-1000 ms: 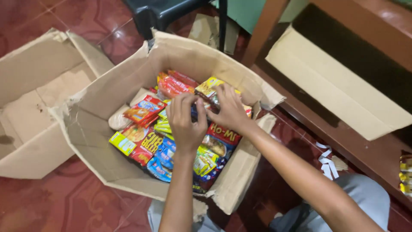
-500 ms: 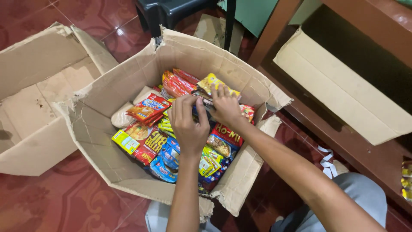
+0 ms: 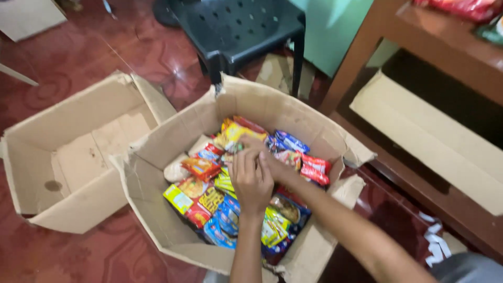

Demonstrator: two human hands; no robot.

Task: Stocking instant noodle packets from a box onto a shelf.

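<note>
Below, both hands met over the middle of a cardboard box (image 3: pixel 157 152) packed with bright snack packets (image 3: pixel 220 202); the left hand (image 3: pixel 250 178) lay palm down, its fingers curled and pressed together over the packets, and the right hand (image 3: pixel 272 162) came in from the right side and touched it, fingers bent toward the same spot; a small green-and-yellow scrap showed at the fingertips, but whether either hand actually gripped a packet could not be told, since the knuckles hid what lay beneath. The packets filled the box in crowded rows; a yellow packet (image 3: pixel 238 131) sat near the far wall, a blue packet (image 3: pixel 291 141) just beside it, a red packet (image 3: pixel 314 169) against the right wall, and a pale round parcel (image 3: pixel 175 170) lay at the left edge. The box stood on a dark red patterned floor (image 3: pixel 68 68), its flaps torn and splayed outward; an empty open carton (image 3: pixel 63 173) touched its left side. Beyond the box stood a black plastic chair (image 3: pixel 241 26), one leg close to the far flap; to the right a brown wooden table (image 3: pixel 445 47) rose over another cardboard flap (image 3: pixel 429 141), with red wrappers (image 3: pixel 461 8) on its top. White paper scraps (image 3: pixel 435 243) lay on the floor near the person's grey-clad knee (image 3: pixel 466 267).
</note>
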